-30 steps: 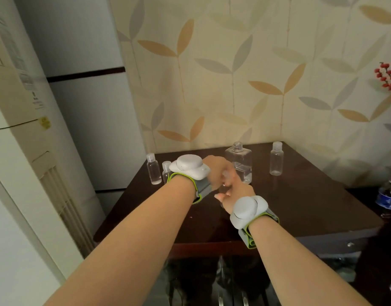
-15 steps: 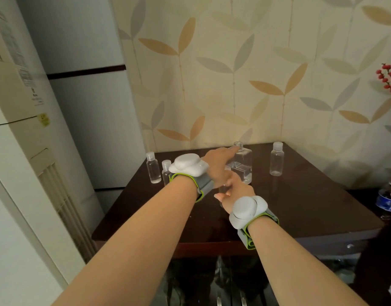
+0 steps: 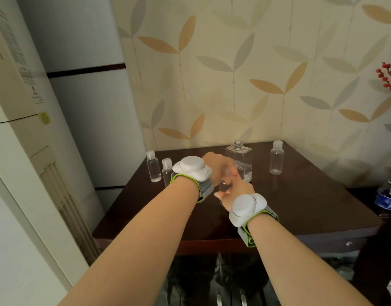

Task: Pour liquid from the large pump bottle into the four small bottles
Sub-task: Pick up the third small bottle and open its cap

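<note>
So I am gripping a small bottle [image 3: 223, 184] in my right hand [image 3: 233, 193] while my left hand [image 3: 216, 166] is pinching its cap. The big bottle [image 3: 239, 162] is standing uncapped just behind; two small bottles [image 3: 153, 166] look filled, one [image 3: 276, 160] empty.

Dark wooden table [image 3: 311, 208], leaf-patterned wallpaper [image 3: 234, 74], red berry sprig [image 3: 387, 79], blue-labelled bottle [image 3: 387, 198]

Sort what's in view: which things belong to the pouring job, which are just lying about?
Job: large bottle, uncapped; small bottles at left, right, and one in both hands.
Lying about: berry sprig, water bottle, table.
</note>
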Demonstrator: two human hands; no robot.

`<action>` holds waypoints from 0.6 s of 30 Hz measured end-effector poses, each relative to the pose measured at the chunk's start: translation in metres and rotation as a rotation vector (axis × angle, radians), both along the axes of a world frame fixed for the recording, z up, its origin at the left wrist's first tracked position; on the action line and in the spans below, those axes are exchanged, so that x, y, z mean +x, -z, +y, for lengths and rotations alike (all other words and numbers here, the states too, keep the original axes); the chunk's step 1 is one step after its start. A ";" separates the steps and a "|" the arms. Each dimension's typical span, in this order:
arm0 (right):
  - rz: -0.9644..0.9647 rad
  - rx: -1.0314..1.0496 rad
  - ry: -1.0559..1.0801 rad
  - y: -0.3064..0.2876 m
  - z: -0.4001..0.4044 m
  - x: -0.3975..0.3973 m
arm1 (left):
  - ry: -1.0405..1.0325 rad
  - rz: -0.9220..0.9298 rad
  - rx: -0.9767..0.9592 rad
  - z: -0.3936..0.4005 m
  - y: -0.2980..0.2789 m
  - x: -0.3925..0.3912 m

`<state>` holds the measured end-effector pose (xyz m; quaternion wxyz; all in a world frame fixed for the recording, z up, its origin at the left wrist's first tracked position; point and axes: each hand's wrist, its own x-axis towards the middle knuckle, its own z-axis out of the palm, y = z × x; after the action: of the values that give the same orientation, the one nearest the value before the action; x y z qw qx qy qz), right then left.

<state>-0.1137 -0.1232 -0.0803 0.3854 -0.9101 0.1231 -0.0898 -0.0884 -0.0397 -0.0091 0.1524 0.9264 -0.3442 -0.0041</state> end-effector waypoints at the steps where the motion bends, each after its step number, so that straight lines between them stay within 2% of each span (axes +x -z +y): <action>1: -0.007 0.003 -0.010 0.000 -0.001 0.000 | 0.001 -0.032 0.070 -0.001 -0.001 0.002; 3: -0.020 0.008 -0.025 0.001 -0.002 0.000 | -0.008 -0.102 0.174 -0.001 -0.002 0.006; 9: -0.046 0.007 -0.020 0.003 -0.002 0.001 | -0.067 -0.224 0.247 -0.007 0.010 0.011; 13: -0.106 0.046 -0.065 0.006 -0.003 0.000 | -0.095 -0.183 0.295 -0.010 0.015 0.015; 18: -0.147 0.078 -0.087 0.007 -0.005 0.000 | -0.114 -0.195 0.266 -0.009 0.017 0.011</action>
<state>-0.1142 -0.1278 -0.0873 0.4320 -0.8899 0.0584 -0.1345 -0.0778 -0.0488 -0.0264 -0.0058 0.9525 -0.3006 0.0490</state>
